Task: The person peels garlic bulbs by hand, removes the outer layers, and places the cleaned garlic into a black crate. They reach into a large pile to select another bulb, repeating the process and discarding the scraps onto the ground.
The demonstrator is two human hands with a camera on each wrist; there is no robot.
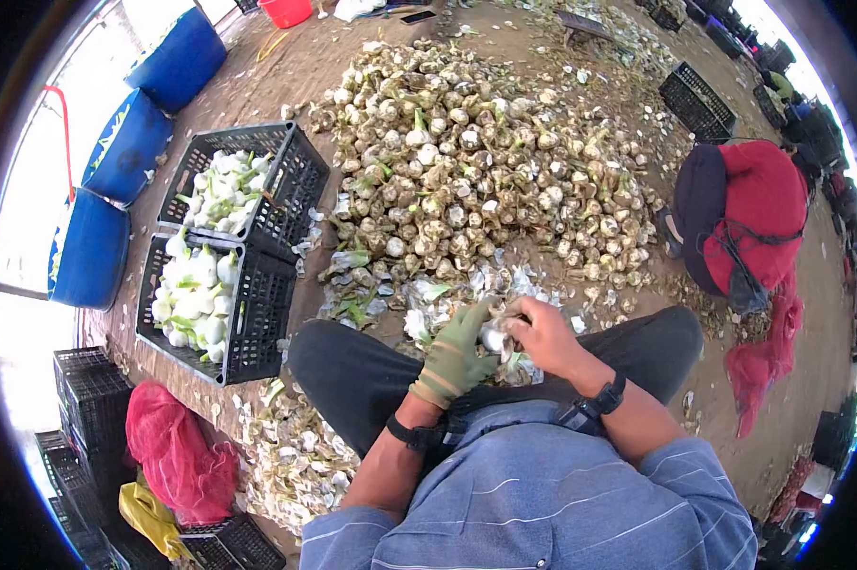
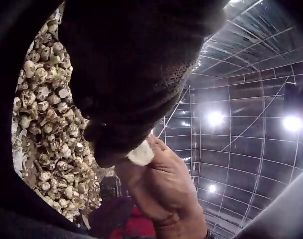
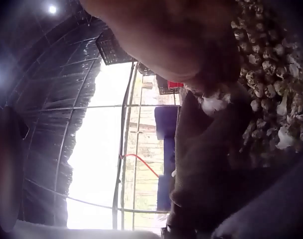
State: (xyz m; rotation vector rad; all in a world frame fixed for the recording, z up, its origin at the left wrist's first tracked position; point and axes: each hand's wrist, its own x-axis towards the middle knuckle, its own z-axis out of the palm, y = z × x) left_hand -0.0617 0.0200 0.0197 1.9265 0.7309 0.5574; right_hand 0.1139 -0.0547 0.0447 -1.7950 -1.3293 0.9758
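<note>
In the head view my left hand (image 1: 455, 356), in a green striped glove, holds a white garlic-like bulb (image 1: 492, 339) above my lap. My bare right hand (image 1: 547, 337) meets it from the other side, thumb and fingers pinching at the bulb's outer skin. The left wrist view shows a pale piece of the bulb (image 2: 142, 155) between the dark glove and the bare fingers. In the right wrist view the bulb (image 3: 213, 105) sits between both hands, partly covered by them. Loose white peelings (image 1: 428, 309) lie just beyond the hands.
A large heap of unpeeled bulbs (image 1: 476, 161) spreads ahead. Two black crates (image 1: 262, 328) of white bulbs stand at the left, with blue tubs (image 1: 101, 249) behind. Red mesh sacks (image 1: 177, 446) lie at the lower left. A bundle in red cloth (image 1: 766, 214) is at the right.
</note>
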